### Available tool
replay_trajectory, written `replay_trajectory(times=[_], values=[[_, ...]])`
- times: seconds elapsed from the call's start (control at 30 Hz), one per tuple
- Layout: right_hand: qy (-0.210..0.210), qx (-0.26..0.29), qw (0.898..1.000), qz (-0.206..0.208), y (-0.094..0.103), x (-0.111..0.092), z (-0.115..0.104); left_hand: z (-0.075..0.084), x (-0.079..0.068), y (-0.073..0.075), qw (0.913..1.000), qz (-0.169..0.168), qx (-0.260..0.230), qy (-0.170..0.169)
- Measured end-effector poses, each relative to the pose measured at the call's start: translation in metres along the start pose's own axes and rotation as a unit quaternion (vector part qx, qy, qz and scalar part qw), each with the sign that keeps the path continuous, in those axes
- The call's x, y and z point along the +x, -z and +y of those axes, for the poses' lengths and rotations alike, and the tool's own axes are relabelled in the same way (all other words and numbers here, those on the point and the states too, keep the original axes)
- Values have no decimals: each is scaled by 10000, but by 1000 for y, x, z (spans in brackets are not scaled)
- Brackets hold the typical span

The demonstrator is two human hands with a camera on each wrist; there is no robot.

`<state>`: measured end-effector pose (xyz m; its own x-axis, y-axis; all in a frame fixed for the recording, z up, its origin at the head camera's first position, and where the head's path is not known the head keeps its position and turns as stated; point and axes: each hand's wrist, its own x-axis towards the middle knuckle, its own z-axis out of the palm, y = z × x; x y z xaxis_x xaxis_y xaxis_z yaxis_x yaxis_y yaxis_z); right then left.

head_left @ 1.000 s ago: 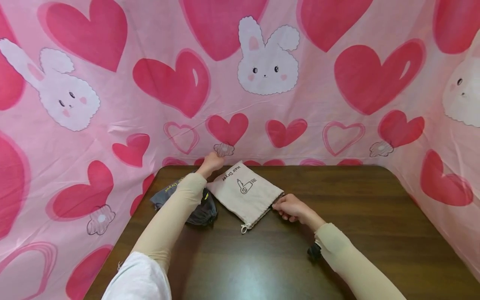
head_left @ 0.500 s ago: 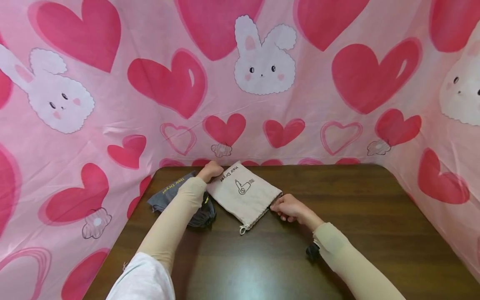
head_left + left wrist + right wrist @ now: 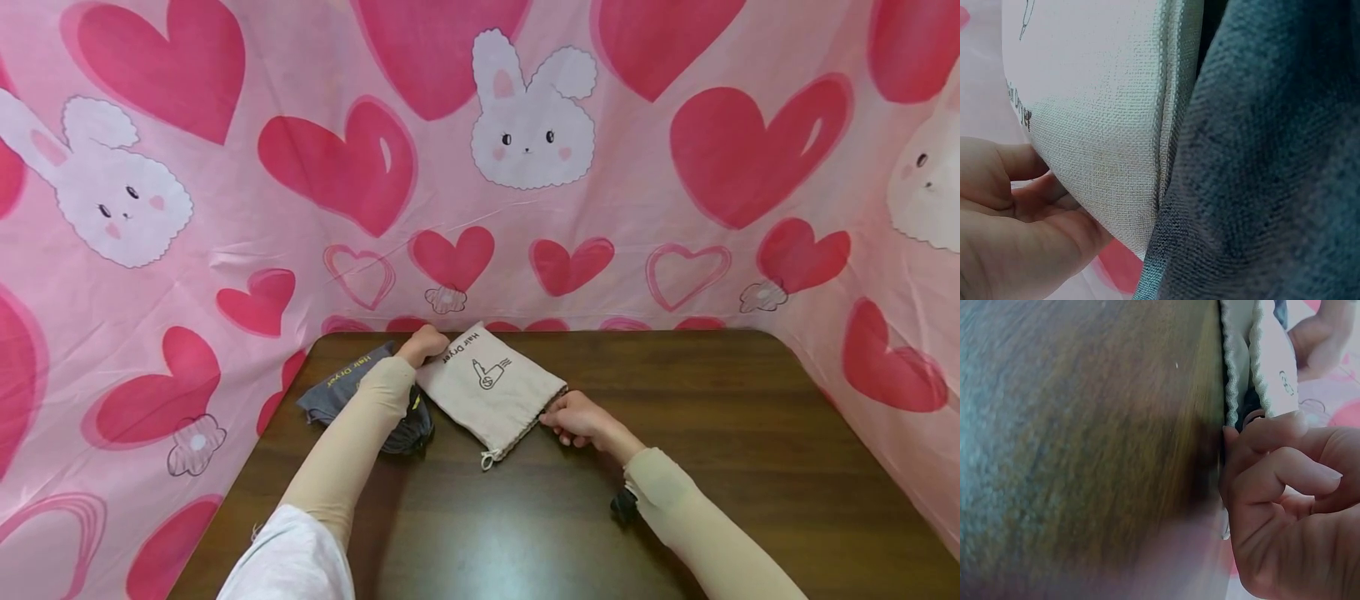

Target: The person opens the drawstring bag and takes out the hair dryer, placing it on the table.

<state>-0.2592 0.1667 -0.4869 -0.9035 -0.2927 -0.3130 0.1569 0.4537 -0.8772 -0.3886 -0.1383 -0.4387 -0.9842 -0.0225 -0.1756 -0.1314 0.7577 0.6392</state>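
Observation:
A beige drawstring bag (image 3: 480, 408) printed "Hair Dryer" lies slantwise on the table, its mouth facing right. My left hand (image 3: 426, 343) holds the bag's closed end; in the left wrist view, thumb and fingers (image 3: 1025, 161) are around the edge of the cloth. At the mouth, my right hand (image 3: 579, 418) has its fingers curled round the end of a dark thing (image 3: 1250, 405) that shows between the bag's two scalloped edges. Most of that dark thing is hidden inside the bag, so its kind is unclear.
A dark grey drawstring bag (image 3: 347, 382), also printed "Hair Dryer", lies at the left, partly under my left forearm. The brown wooden table (image 3: 712, 392) extends to the right and front. A pink cloth (image 3: 637, 200) with hearts and rabbits hangs around it.
My left hand has lowered slightly onto the beige bag's far end. My right hand and the bag have hardly moved.

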Motion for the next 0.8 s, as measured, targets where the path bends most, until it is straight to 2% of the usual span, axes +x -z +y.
replay_trajectory(times=[0.3, 0.53, 0.8], values=[[-33, 114, 9999, 56, 0, -2, -1, 1, -3, -1, 10000, 9, 20, 83], [-77, 79, 9999, 70, -1, -2, 0, -4, 0, -3, 9996, -54, -162, 216], [-6, 133, 9998, 172, -1, -2, -2, -1, 2, -2, 9995, 27, -156, 270]])
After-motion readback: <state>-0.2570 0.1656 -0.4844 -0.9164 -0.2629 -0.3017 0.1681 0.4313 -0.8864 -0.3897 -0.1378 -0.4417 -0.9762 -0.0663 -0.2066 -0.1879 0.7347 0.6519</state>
